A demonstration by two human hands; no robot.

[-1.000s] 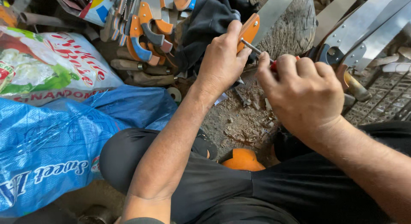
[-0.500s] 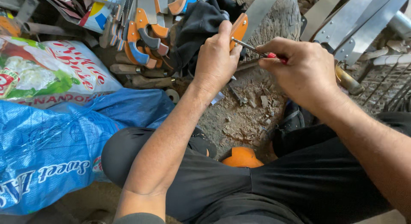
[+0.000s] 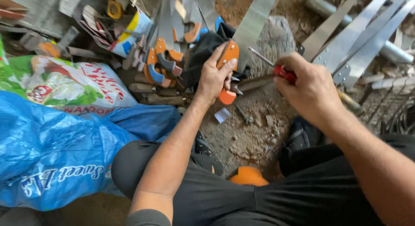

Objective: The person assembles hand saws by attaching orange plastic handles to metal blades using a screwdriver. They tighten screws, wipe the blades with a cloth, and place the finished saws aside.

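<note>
The left hand [image 3: 214, 79] is being stretched far forward from the near left, forearm running diagonally up the middle of the view, and it is being kept wrapped around the orange saw handle [image 3: 228, 72]: thumb laid along the right edge of the handle, fingers curled over the left side. The handle is being held upright on the ground, just in front of a rough stone block [image 3: 276, 40], with the steel blade [image 3: 255, 23] rising away from it toward the far side. The right hand [image 3: 309, 87] is being brought in from the near right, wrist bent, knuckles up, and it is being clenched on a red-handled screwdriver [image 3: 283, 72]. The thin shaft is being pointed up and left toward the handle; whether the tip is touching cannot be told.

Compared with half a second ago, the right hand is being held slightly farther back from the handle, the shaft now showing clear between the two hands, while the left grip is being kept unchanged. The view itself is being shifted, so more of the far clutter is being shown.

To the left of the hands, a pile of saw handles [image 3: 162, 66] in orange, blue and grey is lying beside a black cloth [image 3: 205, 51]. A blue sack [image 3: 52, 152] and a printed bag [image 3: 65, 85] are lying at near left. Bare blades [image 3: 354, 40] are being fanned out at far right.
</note>
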